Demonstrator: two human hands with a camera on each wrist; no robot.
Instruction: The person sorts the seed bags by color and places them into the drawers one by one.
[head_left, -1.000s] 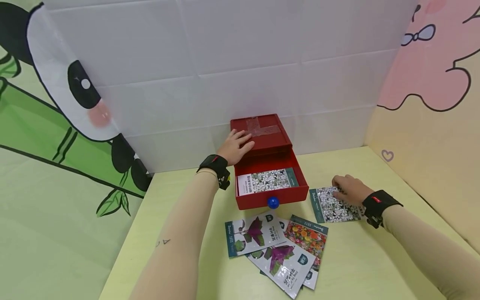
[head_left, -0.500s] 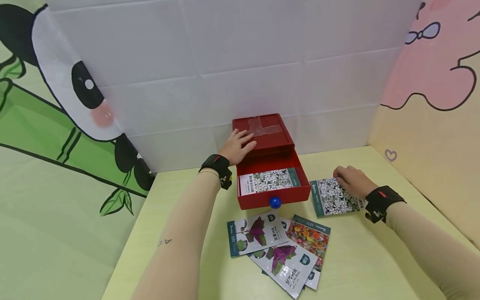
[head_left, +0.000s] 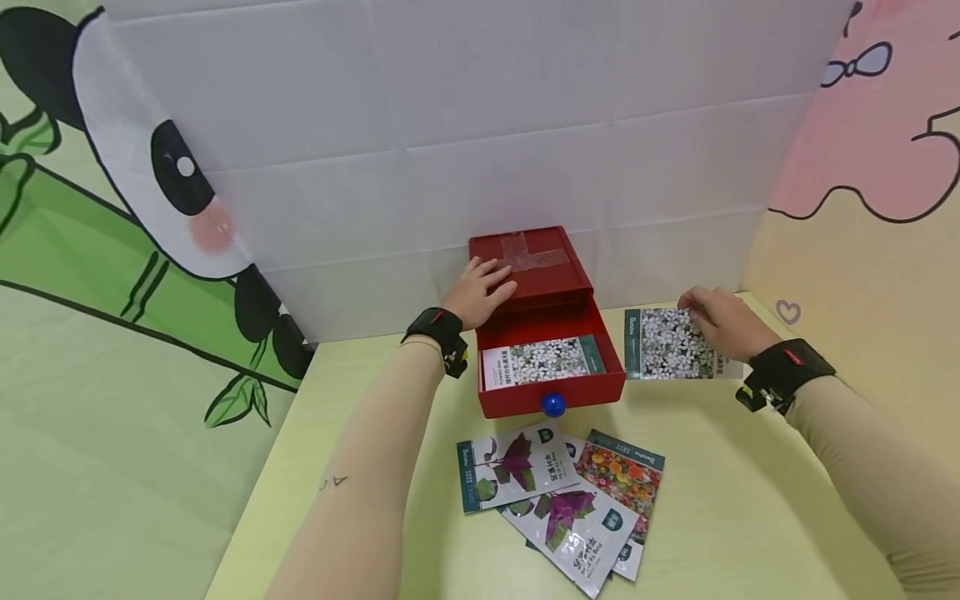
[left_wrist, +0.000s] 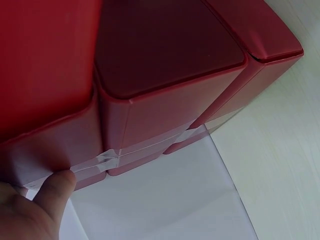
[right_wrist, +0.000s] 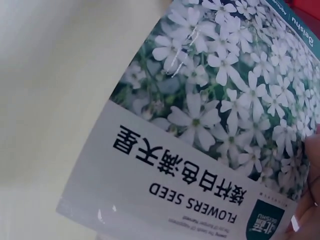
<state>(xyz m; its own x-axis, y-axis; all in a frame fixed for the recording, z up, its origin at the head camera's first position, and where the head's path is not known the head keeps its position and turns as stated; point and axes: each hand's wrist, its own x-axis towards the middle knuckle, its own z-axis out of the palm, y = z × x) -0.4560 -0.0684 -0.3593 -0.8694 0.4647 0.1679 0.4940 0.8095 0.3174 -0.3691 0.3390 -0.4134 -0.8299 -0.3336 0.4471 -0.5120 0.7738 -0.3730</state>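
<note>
My right hand [head_left: 726,321] pinches the top edge of a flower seed packet [head_left: 666,343], raised off the table to the right of the red box. White blossoms and "FLOWERS SEED" lettering show on the same packet [right_wrist: 220,110] in the right wrist view. My left hand [head_left: 476,296] rests with fingers spread on the left of the red box's top [head_left: 542,271]. In the left wrist view a finger [left_wrist: 56,192] lies against the taped edge of the box. The box's drawer [head_left: 491,407] stands pulled out and holds a similar white-flower seed packet [head_left: 542,363].
A blue knob [head_left: 553,406] sits on the drawer front. Before it lie overlapping seed packets: two with purple leaves [head_left: 517,467] and one with orange flowers [head_left: 622,475]. A white cloth wall [head_left: 360,217] stands behind the box, and a yellow wall [head_left: 870,333] on the right.
The right hand has lifted the seed packet from the table and carried it away from me, up beside the drawer. The left hand stays on the box.
</note>
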